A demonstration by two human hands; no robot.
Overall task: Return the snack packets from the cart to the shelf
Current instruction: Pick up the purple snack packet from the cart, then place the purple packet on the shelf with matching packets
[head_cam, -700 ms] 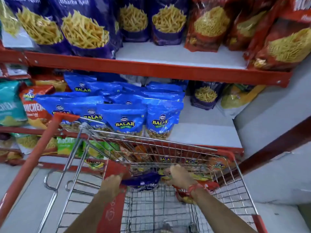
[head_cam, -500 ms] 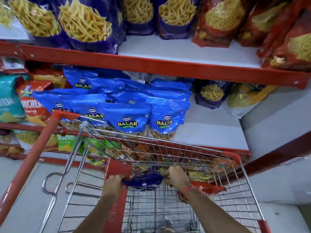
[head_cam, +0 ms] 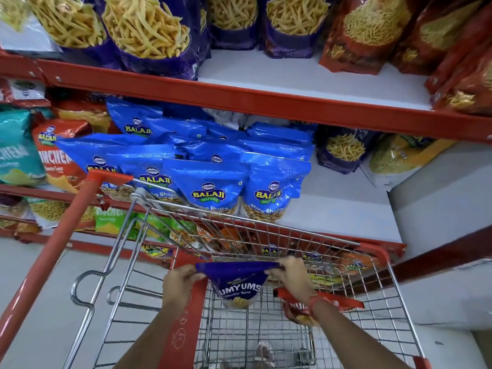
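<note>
A dark purple snack packet [head_cam: 239, 284] marked "Yumyums" hangs over the wire cart [head_cam: 394, 296], held by its top edge. My left hand [head_cam: 177, 286] pinches its left corner and my right hand [head_cam: 292, 275] pinches its right corner. A red snack packet [head_cam: 295, 310] lies in the cart under my right wrist. The red-edged shelf [head_cam: 266, 102] stands just beyond the cart, with matching purple packets [head_cam: 149, 35] on its upper level and blue Balaji packets [head_cam: 210, 187] on the middle level.
The cart's red handle bar [head_cam: 53, 251] slants up at the left. Red packets [head_cam: 372, 30] fill the upper shelf's right. Bare white shelf surface [head_cam: 340, 206] lies right of the blue packets. A white wall [head_cam: 452, 198] and dark red rail close the right side.
Both hands have lifted the purple packet up out of the cart; it now hangs stretched between them with its label showing. The view has moved closer to the shelf.
</note>
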